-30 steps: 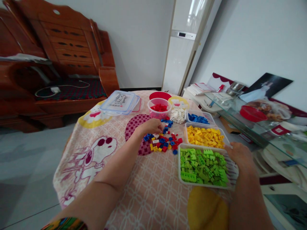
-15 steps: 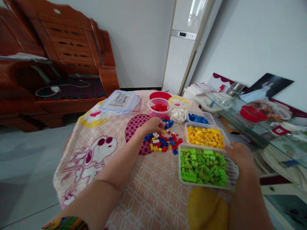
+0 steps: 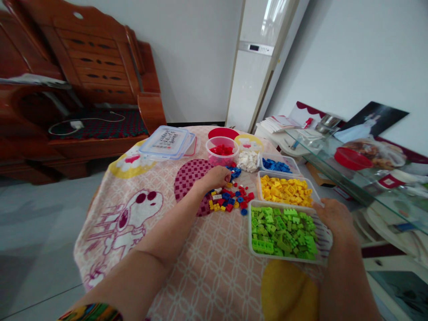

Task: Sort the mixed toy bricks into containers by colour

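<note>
To my left stands a carved, reddish-brown wooden bench [image 3: 103, 67] with a dark checked seat pad [image 3: 103, 129]; a white cable [image 3: 76, 125] lies looped there. Grey tiled floor [image 3: 40, 249] shows below it. Ahead of me, a plain pale wall [image 3: 197, 58] meets a tall white unit [image 3: 245, 84] on the far side — streaks of light shine on its glossy upper front. To my right, a glass shelf [image 3: 321, 152] runs along another pale wall [image 3: 361, 49], with a dark-backed photograph [image 3: 376, 116] leaning there.

Left arm [image 3: 160, 243] bare, extended diagonally forward; left hand [image 3: 218, 177] back upward, fingers curled, tips indistinct. Right forearm [image 3: 346, 278] bare; right hand [image 3: 335, 218] well apart, fingers directed leftward, grip unclear.
</note>
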Motion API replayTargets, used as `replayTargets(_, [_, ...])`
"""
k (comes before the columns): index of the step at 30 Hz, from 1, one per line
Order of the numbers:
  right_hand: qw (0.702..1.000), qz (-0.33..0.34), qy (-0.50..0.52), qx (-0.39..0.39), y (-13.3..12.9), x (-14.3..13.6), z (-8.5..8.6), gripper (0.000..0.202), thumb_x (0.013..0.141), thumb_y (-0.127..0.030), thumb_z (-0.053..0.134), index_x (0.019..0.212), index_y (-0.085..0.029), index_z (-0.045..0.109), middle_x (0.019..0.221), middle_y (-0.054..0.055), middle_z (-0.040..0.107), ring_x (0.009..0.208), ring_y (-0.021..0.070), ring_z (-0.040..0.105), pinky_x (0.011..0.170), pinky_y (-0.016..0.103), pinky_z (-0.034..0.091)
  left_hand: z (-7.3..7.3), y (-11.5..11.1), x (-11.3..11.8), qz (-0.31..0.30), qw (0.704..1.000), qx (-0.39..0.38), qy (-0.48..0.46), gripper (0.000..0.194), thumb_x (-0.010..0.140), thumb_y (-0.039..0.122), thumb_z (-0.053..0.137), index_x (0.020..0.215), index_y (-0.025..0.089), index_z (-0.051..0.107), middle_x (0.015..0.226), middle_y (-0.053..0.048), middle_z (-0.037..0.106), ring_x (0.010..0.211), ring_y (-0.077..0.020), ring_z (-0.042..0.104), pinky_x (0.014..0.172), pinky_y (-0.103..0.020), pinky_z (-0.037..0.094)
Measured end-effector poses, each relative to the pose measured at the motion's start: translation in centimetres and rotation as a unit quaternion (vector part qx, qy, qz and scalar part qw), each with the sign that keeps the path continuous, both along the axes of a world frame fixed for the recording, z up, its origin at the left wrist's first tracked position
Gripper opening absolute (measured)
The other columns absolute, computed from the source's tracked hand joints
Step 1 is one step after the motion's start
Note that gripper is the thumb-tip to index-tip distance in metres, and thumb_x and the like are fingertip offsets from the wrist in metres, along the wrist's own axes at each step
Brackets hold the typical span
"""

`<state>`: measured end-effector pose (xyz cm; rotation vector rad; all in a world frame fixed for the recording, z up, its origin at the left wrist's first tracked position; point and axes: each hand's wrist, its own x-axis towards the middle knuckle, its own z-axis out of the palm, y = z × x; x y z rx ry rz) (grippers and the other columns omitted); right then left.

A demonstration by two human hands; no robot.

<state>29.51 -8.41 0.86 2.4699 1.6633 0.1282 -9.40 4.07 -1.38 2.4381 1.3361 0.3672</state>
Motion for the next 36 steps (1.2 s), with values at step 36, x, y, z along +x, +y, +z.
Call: replayTargets(36, [1.0,-0.01,-0.008,-0.009,0.1,0.0,0.0,0.054,0.102,-0.039,0.034,0.122,-0.007,0.073,0.121,0.023,0.074,0.112,0.036,0.07,0.098,0.045,0.053,0.6,-1.6,3.1,0.006,0.977,0.024,-0.21,0.019,0.078,0.011,0.065,0.091,0.014,0.078,0.084,-0.005,0.078,0.077,-0.0161,0.071,0.075,-0.023,0.055])
